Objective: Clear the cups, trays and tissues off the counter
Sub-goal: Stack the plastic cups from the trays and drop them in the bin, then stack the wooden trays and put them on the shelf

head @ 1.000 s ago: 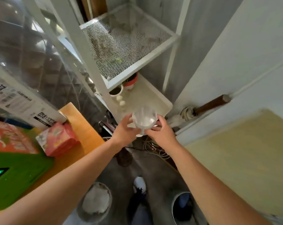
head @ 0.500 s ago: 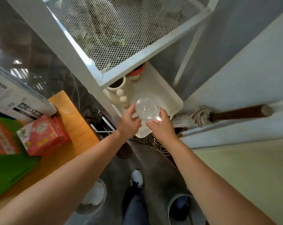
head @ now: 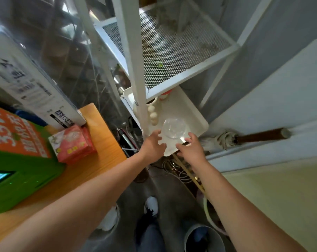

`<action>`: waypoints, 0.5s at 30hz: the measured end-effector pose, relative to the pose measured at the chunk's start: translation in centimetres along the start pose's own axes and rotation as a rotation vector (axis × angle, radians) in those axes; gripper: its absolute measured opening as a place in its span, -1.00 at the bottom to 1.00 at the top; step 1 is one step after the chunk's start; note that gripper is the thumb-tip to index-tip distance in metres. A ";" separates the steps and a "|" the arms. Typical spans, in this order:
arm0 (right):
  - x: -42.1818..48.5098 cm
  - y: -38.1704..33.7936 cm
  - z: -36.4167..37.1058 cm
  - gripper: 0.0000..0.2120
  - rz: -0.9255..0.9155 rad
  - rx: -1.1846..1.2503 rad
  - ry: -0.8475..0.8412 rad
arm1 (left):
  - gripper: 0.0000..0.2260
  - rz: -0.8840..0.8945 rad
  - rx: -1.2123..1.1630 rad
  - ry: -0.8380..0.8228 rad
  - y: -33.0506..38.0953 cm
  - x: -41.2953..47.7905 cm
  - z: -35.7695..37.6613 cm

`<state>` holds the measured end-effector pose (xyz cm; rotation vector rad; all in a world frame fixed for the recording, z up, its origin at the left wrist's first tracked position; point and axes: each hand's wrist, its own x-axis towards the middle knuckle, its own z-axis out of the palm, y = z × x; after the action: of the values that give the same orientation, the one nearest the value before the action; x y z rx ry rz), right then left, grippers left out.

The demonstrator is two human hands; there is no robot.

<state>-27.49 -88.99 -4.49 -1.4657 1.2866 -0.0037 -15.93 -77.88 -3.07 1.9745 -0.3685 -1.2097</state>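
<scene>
Head view. Left hand (head: 152, 144) and right hand (head: 190, 149), both with fingers spread and holding nothing, flank one clear plastic cup (head: 174, 128) at centre frame; whether the fingertips touch it cannot be told. The cup stands upright on one white tray (head: 195, 115) on the lower level of a white mesh shelf (head: 174, 51). One cream mug (head: 155, 106) with a beaded handle stands on the same tray, behind a shelf post. At left, one orange tabletop (head: 99, 160) carries one red tissue pack (head: 73, 143).
</scene>
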 end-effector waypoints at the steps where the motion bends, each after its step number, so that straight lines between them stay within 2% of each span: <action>1: -0.8 -0.1 0.0 -0.36 0.000 -0.025 0.009 | -0.50 -0.001 0.068 -0.011 0.0 -1.0 -0.4; 6: -7.1 -0.6 1.5 -0.75 -0.041 -0.083 -0.011 | -0.67 0.139 0.459 -0.062 -0.5 -7.9 -3.9; 9: -12.7 -1.3 4.9 -0.93 -0.094 -0.132 -0.067 | -0.71 0.198 0.601 -0.070 -2.8 -13.7 -7.3; 12: -18.8 -2.0 9.7 -0.95 -0.186 -0.187 -0.157 | -0.68 0.234 0.683 -0.053 -6.9 -19.8 -11.4; 15: -25.8 -2.2 16.2 -0.95 -0.266 -0.303 -0.225 | -0.69 0.256 0.667 0.043 -12.5 -26.6 -15.9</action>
<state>-26.52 -60.62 6.82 -1.8322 0.9315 0.1825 -17.65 -46.46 8.25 2.3987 -1.0786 -0.9453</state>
